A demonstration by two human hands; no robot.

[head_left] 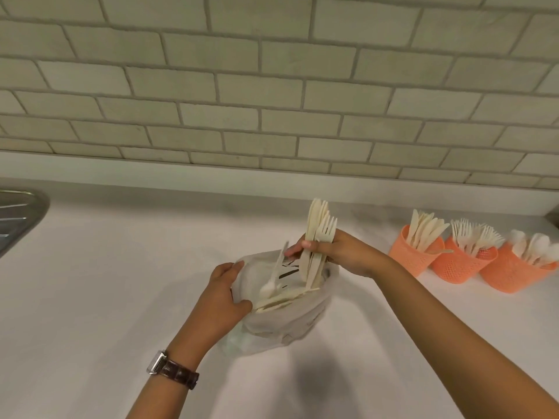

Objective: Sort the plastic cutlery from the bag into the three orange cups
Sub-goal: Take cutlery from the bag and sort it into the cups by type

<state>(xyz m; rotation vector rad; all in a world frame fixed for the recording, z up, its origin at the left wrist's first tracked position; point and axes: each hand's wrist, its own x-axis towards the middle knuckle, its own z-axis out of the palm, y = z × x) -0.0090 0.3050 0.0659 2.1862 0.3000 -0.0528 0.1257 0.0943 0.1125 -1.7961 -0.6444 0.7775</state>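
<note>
A translucent plastic bag (pixel 290 325) sits on the white counter (pixel 121 282) in the middle, with several cream plastic pieces inside. My left hand (pixel 223 294) grips the bag's left rim. My right hand (pixel 332 252) holds a bundle of forks and knives (pixel 319 228) upright over the bag's mouth. At the right stand three orange mesh cups: the left cup (pixel 411 258) holds knives, the middle cup (pixel 459 264) holds forks, and the right cup (pixel 511 273) holds spoons.
A steel sink drainer (pixel 18 219) lies at the left edge. A tiled wall (pixel 272 86) rises behind the counter. A dark object (pixel 555 219) shows at the far right edge. My left wrist wears a watch (pixel 169 368).
</note>
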